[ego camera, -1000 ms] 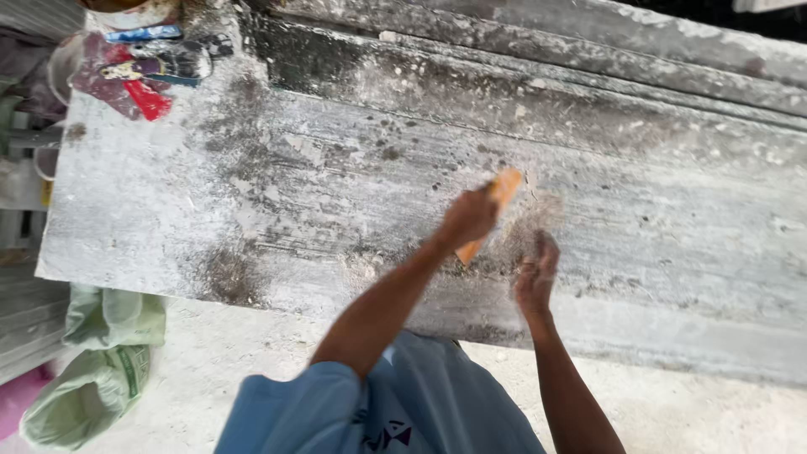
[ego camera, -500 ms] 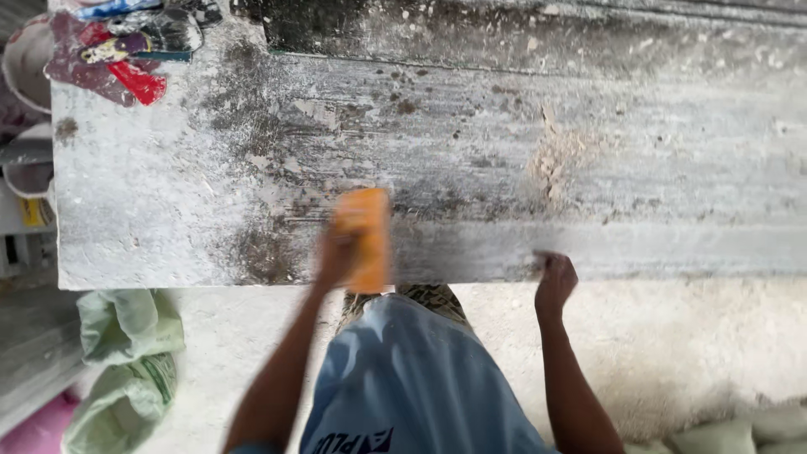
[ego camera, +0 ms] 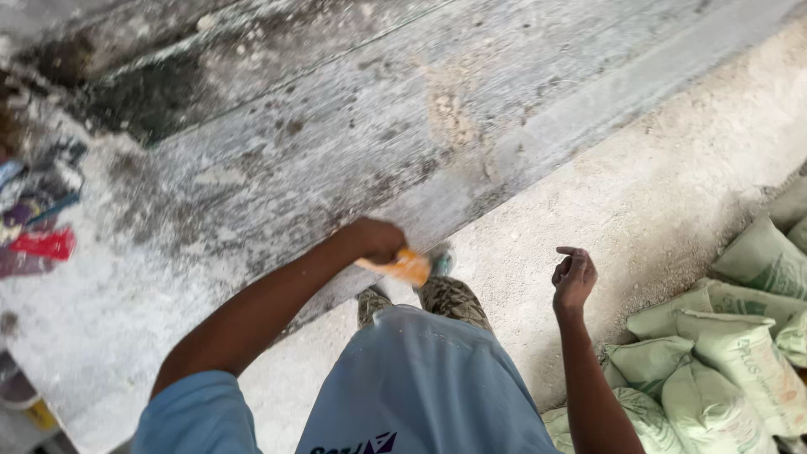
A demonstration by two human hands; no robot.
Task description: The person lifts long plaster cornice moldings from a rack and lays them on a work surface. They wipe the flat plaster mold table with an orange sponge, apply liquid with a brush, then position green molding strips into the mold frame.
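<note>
I see my left hand closed around an orange tool, at the near edge of the dusty grey slab | right hand at 3 o'clock from it, empty, fingers loosely curled over the floor | green sacks at 4 o'clock | red and blue clutter at 9 o'clock.

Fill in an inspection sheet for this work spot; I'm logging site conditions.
Surface: grey stone slab, dusty, with a tan powder patch.
Job's things: orange tool in the left hand, at the slab's near edge.
Clutter: red and blue items at the slab's left end.
Hands: left hand shut on tool; right hand empty, loosely curled over the floor.
Cables: nothing seen.
Surroundings: pale concrete floor; green sacks piled at right.
</note>
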